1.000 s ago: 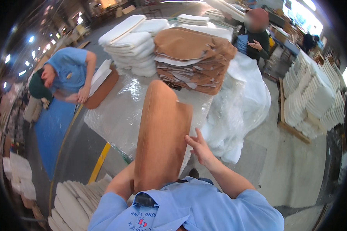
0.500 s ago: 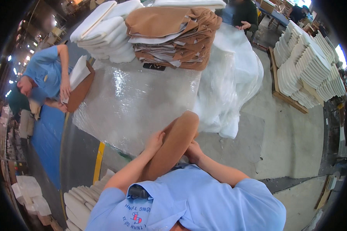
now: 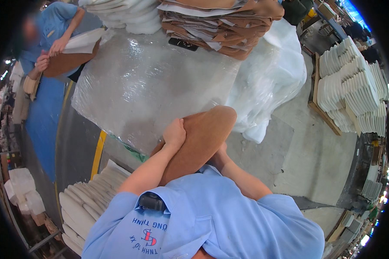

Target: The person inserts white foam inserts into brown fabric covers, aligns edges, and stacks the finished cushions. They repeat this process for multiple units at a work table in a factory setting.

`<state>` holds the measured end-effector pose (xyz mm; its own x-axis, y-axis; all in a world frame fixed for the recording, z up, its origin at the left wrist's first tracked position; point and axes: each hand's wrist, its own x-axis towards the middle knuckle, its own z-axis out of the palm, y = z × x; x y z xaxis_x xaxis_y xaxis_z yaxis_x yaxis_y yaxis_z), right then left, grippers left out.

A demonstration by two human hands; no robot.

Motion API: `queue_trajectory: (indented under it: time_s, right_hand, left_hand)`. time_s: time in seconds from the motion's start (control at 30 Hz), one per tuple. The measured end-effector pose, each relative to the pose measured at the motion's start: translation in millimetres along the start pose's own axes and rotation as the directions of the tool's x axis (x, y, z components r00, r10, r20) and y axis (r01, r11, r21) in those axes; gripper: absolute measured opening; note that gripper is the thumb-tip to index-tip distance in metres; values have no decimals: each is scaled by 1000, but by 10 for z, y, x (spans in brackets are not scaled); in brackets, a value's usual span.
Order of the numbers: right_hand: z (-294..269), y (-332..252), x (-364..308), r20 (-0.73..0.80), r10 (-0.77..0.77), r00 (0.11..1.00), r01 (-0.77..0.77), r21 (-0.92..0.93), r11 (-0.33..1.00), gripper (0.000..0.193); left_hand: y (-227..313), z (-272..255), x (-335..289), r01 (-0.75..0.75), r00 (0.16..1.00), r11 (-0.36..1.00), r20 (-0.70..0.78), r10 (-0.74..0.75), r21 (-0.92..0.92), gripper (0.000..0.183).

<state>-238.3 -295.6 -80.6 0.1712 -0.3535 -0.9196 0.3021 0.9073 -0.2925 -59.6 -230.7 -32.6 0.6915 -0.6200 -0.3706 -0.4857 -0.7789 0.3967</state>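
A brown fabric cushion (image 3: 203, 142), long and rounded at its far end, is held up close in front of my chest. My left hand (image 3: 176, 134) is closed in a fist on its left edge, gripping the fabric. Along the right edge my right hand (image 3: 220, 157) holds the cushion from the side and underneath, its fingers mostly hidden behind the cloth. Beyond the cushion lies a work surface under clear plastic film (image 3: 151, 77). A stack of brown covers (image 3: 216, 30) with whitish lining stands at its far side, a black phone (image 3: 183, 44) before it.
White pads (image 3: 125, 15) are piled at the far left, and a plastic-wrapped white bundle (image 3: 272, 77) sits on the right. A pallet of white pads (image 3: 350, 82) stands farther right. More pads (image 3: 90, 194) are stacked near my left elbow. At left a co-worker (image 3: 58, 34) handles a brown-and-white piece.
The view has shifted, so the far stacks sit higher. The cushion has turned its broad brown face more toward me, and my left hand has tightened higher on its edge.
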Motion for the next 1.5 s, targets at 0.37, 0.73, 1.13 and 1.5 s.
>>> queue_trajectory:
  time_s: [0.37,0.73,1.13,1.5]
  right_hand:
    - [182,218,280,-64,14,998,-25,-174,984,59]
    - [318,7,288,201,-28,979,97,-342,935,61]
    - [489,-384,541,135,-217,967,243,-745,621,63]
    - [854,-489,547,277,-307,911,319,-942,98,65]
  left_hand:
    - [-249,128,149,-58,989,997,-135,51,-42,31]
    - [165,-299,598,20,929,992,370,27,-125,52]
    - [566,442,620,-193,976,980,-115,186,-54,39]
    - [675,323,592,-275,949,957,-185,254,-96,36]
